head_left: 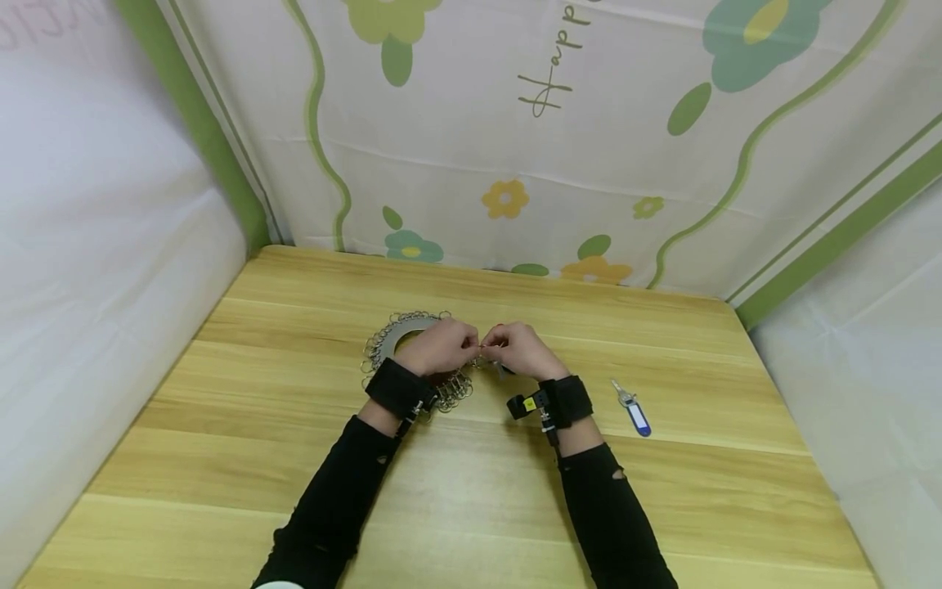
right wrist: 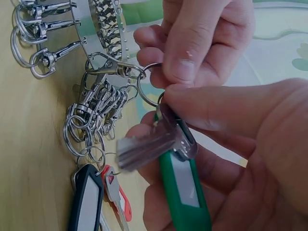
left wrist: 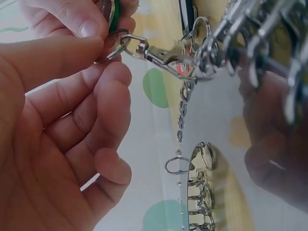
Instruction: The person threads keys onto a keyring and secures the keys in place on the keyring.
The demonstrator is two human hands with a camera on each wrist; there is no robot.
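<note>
My left hand pinches a split ring, which hangs from a swivel clip on a large round metal key holder. Meeting it fingertip to fingertip, my right hand pinches the small ring end of a green key tag. A silver key hangs with that tag. Whether the tag's small ring is threaded on the split ring is hidden by the fingers. Several other swivel clips with rings dangle around the holder, which lies partly beneath my left hand.
A key with a blue tag lies on the wooden table, right of my right wrist. A black tag and a red tag with keys hang by the holder. A printed cloth stands behind the table.
</note>
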